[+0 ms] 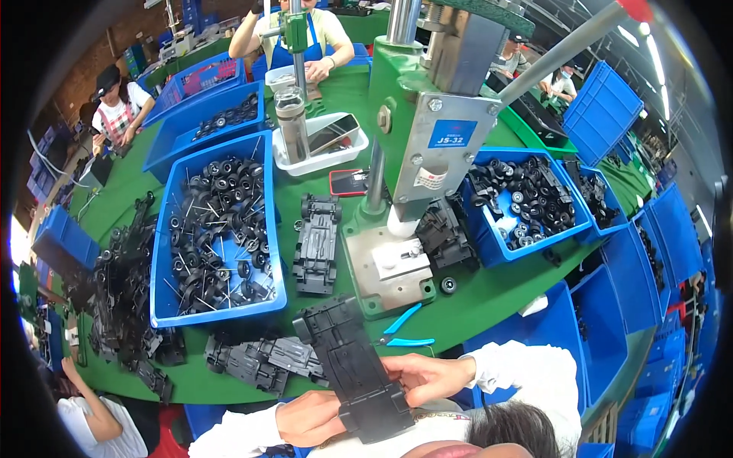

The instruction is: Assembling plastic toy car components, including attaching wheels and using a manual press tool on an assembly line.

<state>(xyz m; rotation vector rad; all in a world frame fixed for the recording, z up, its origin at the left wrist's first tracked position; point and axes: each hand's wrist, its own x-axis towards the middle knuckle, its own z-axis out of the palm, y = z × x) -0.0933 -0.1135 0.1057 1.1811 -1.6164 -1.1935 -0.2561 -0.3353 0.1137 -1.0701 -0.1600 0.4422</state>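
A black plastic toy car chassis (357,365) is tilted up close to me, over the front edge of the table. My left hand (311,418) grips its lower left side, with the fingertips hidden behind it. On its right edge my right hand (429,377) is closed, the fingers partly out of sight. Beyond it stands a green hand press (388,259) with a small white block fixture (401,259) on its metal base. Light-blue-handled cutters (406,330) lie just past my right hand. Another chassis (318,244) rests left of the press.
A blue bin of wheels and axles (279,294) stands left, with piled chassis (122,286) beside it. Right of the press are more chassis (443,233), a loose wheel (448,285) and a blue wheel bin (527,253). A person (324,34) works across the table.
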